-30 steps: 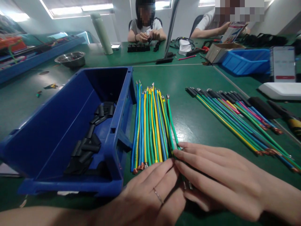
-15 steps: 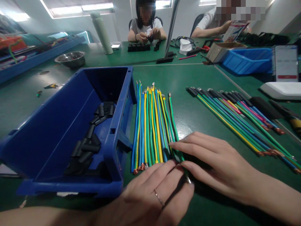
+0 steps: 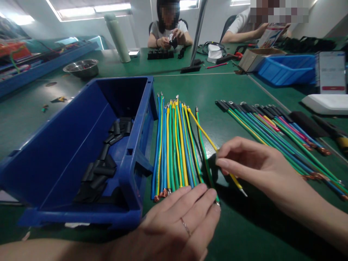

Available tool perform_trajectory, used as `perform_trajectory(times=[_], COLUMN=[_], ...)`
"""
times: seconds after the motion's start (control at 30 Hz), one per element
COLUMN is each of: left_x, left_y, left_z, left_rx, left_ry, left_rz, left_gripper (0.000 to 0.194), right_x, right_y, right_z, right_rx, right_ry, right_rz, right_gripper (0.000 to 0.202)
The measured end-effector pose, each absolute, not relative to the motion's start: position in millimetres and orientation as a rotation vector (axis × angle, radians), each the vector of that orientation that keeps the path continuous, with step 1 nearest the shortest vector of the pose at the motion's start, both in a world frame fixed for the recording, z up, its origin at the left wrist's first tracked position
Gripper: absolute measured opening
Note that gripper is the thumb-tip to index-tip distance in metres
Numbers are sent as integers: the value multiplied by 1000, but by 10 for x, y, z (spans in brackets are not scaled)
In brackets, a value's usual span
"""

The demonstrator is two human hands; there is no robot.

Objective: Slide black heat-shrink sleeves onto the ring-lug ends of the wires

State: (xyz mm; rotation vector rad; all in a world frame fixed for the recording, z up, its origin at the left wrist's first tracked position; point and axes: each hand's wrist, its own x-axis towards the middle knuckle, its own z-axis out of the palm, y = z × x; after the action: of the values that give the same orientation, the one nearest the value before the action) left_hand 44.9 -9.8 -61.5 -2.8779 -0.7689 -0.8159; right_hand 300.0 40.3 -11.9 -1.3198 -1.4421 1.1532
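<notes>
My right hand (image 3: 250, 163) pinches a yellow wire (image 3: 205, 134) between thumb and fingers, lifted at a slant with its bare metal end pointing down right. My left hand (image 3: 187, 217) lies flat, fingers stretched out, over the lower ends of a row of wires (image 3: 174, 145) in blue, yellow and green. One green wire (image 3: 202, 145) lies a little apart on the right of the row. On the left stands a blue bin (image 3: 146, 119) holding short black sleeves (image 3: 103, 170).
More wires (image 3: 269, 141) with black sleeves lie on the right. Behind are a metal bowl (image 3: 81, 68), a bottle (image 3: 118, 40), a light blue bin (image 3: 288, 70), a cardboard box (image 3: 252, 59) and a phone (image 3: 331, 72). Two people sit across the table.
My right hand has risen off the wires and moved right, now holding the yellow wire. My left hand has shifted slightly, its fingers still over the wire ends.
</notes>
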Motion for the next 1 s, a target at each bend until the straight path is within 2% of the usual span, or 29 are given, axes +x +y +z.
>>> perform_trajectory(times=[0.2, 0.43, 0.57, 0.7, 1.0], left_x=[419, 401, 333, 365, 484], left_y=[-73, -135, -124, -69, -103], left_z=[-465, -324, -333, -455, -619], left_rx=[-2936, -2879, -2930, -2947, -2860], left_ry=[-726, -823, -742, -554, -655], left_rz=[-579, -648, -552, -487, -655], left_gripper=[39, 30, 35, 42, 36], right_x=[3047, 3110, 3060, 3014, 2981], right_y=[460, 420, 401, 396, 421], right_z=[-140, -243, -285, -296, -314], right_rx=[-1252, -1364, -1336, -1258, -1131], right_ry=[-1125, -1165, -1161, -1154, -1116], right_rz=[1221, 1066, 994, 1086, 1281], right_gripper=[45, 42, 39, 32, 27])
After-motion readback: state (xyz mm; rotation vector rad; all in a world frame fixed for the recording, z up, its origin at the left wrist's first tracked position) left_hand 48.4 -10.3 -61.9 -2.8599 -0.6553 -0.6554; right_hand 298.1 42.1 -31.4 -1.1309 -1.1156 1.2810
